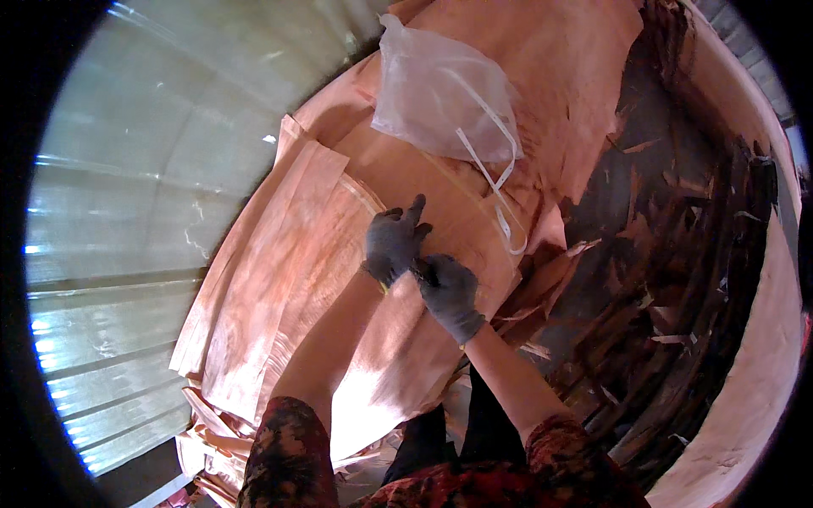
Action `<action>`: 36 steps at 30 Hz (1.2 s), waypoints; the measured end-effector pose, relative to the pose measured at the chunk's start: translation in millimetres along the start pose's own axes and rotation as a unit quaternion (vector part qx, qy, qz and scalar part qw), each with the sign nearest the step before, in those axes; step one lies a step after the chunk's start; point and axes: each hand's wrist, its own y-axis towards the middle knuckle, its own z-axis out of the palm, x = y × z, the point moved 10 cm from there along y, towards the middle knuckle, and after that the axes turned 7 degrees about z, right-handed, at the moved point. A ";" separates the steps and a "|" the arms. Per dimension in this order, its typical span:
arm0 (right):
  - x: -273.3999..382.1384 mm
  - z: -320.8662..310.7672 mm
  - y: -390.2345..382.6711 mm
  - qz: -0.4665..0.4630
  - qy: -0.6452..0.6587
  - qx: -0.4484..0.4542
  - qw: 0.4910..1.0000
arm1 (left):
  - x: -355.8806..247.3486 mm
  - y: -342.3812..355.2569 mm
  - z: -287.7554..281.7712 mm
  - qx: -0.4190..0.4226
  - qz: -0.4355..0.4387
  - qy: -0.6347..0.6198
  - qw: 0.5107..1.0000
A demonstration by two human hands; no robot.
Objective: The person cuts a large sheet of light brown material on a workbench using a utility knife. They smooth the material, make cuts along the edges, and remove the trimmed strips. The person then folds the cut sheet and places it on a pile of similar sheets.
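My left hand (393,237), in a grey glove, lies over a stack of thin pinkish wood veneer sheets (313,245), its index finger stretched forward and the others bent but apart. Just right of it and a little nearer my body, my gloved right hand (447,288) is curled, fingertips close to the left hand's edge; anything between its fingers is too hidden to make out. Beyond both hands a translucent white bag (439,89) rests on the veneer, with white straps (504,207) trailing toward me along the right side of the sheets.
A pale corrugated wall (127,220) runs along the left. To the right is a dark floor (618,262) strewn with torn veneer scraps and long dark strips (711,322), bordered by another pale veneer sheet (754,364). More loose offcuts (212,432) lie at the lower left.
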 end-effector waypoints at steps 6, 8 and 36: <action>56.0 -16.3 -16.9 -0.107 0.042 0.026 0.993 | 28.6 5.9 18.4 0.025 0.082 0.254 0.963; 50.7 -19.3 -20.9 -0.047 0.052 0.038 0.997 | 78.5 3.6 4.5 0.009 0.017 0.210 0.978; 204.3 -116.2 -52.0 -0.116 0.110 0.158 0.974 | 136.8 -552.4 -6.3 0.180 -0.313 -0.073 0.930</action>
